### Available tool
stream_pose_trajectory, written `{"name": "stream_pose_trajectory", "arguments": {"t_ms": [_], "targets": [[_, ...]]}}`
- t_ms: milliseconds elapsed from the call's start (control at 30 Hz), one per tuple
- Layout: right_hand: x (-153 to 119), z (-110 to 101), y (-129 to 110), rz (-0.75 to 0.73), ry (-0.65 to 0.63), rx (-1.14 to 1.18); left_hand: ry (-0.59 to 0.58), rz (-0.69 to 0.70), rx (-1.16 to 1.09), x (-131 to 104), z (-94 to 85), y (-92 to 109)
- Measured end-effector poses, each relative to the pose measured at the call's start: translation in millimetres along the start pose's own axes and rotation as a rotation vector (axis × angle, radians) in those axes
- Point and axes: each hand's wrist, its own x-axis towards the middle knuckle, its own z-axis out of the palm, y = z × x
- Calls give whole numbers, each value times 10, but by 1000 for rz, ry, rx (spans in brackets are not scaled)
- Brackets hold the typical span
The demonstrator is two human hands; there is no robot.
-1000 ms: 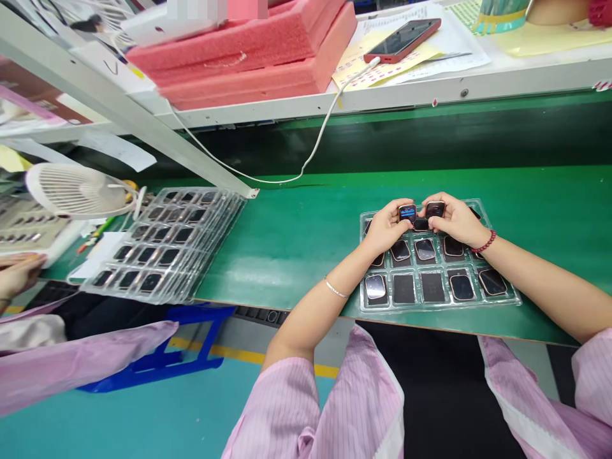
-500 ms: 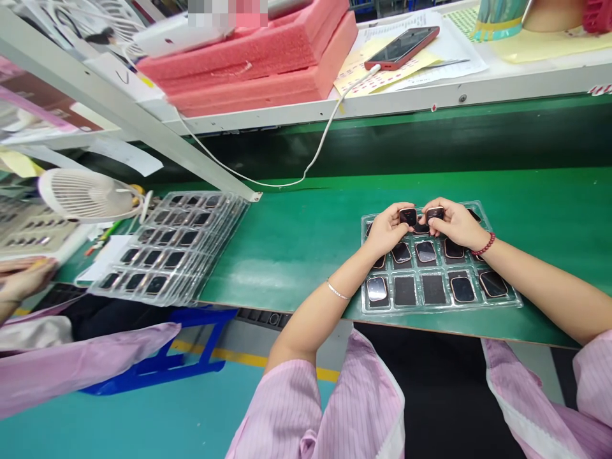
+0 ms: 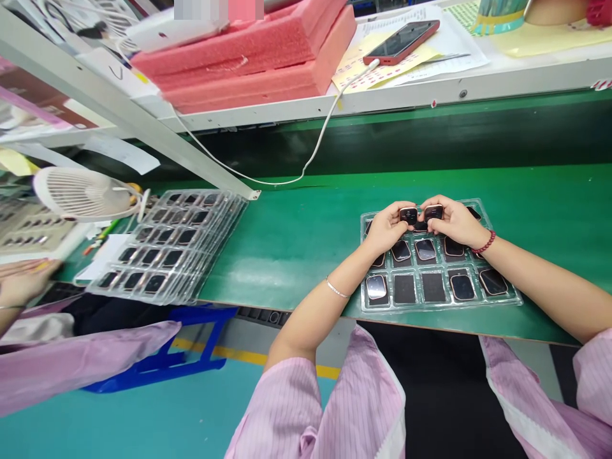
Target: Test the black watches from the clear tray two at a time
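Observation:
My left hand (image 3: 386, 227) is closed on a square smartwatch body (image 3: 408, 215) with a dark screen and gold rim, pinched between thumb and fingers. Beside it, my right hand (image 3: 452, 222) grips a second watch body (image 3: 433, 213) of the same look. Both are held up over the far row of a clear plastic tray (image 3: 444, 308). More strapless watch bodies lie in its pockets, such as one watch (image 3: 425, 250) in the middle row. Two front pockets show only dark padding (image 3: 405, 289). My hands and forearms hide part of the tray.
Stacked clear trays (image 3: 191, 280) of watch bodies stand to the left on the green bench (image 3: 287, 255). Behind them are a white fan (image 3: 81, 193) and a slanted post (image 3: 119, 111). A co-worker's hand (image 3: 29, 284) is at far left. The shelf holds red foam (image 3: 248, 83) and a cabled phone (image 3: 401, 42).
The watch in my right hand has tilted slightly, so its screen shows more. The camera view has shifted a little. Both hands keep their hold above the tray.

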Motion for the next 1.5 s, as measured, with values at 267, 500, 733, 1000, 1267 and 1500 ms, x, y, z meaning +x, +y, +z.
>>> {"name": "stream_pose_trajectory", "arguments": {"t_ms": [267, 500, 733, 1000, 1267, 1500], "targets": [[-3, 10, -27, 9, 2, 6, 6, -32, 38, -10, -9, 23], [1, -2, 16, -8, -10, 22, 14, -32, 23, -12, -5, 18], [-3, -24, 11, 36, -35, 20, 33, -19, 33, -22, -3, 55], [-9, -15, 1, 18, -29, 17, 28, -4, 57, -22, -6, 27], [-12, 14, -22, -10, -2, 10, 27, -12, 54, -14, -19, 6], [-16, 25, -51, -1, -5, 14, 28, -35, 46, 6, -31, -44]]}}
